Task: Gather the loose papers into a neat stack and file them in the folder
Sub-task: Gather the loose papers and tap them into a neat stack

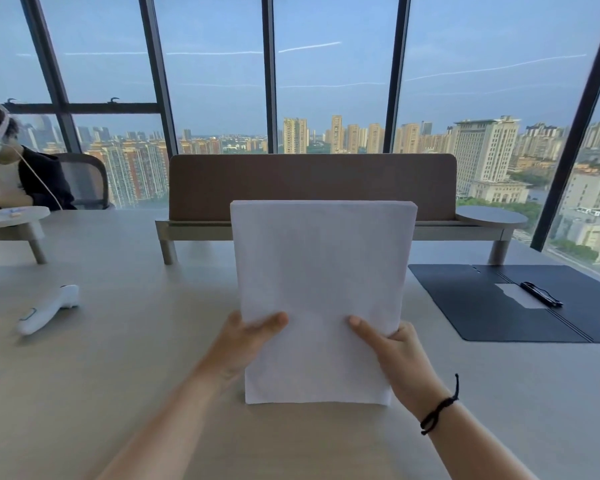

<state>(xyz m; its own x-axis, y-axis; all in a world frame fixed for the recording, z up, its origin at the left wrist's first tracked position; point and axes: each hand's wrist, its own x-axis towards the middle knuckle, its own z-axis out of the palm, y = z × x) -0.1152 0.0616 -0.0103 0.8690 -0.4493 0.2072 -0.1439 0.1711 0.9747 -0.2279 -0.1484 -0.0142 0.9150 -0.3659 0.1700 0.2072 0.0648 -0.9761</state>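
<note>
A stack of white papers [321, 289] stands upright on its lower edge on the grey table [118, 358], right in front of me. My left hand [248, 344] grips its left side, thumb on the front sheet. My right hand [399, 355] grips its right side the same way; a black cord circles that wrist. The sheets look aligned at the top edge. A dark folder [492, 306] lies open and flat on the table to the right, with a black clip or pen [541, 294] and a white label at its middle.
A white handheld device [49, 308] lies on the table at the left. A brown divider panel on a raised shelf [309, 185] stands behind the papers. Another person sits at the far left beside a small round shelf [13, 214]. Tall windows lie beyond.
</note>
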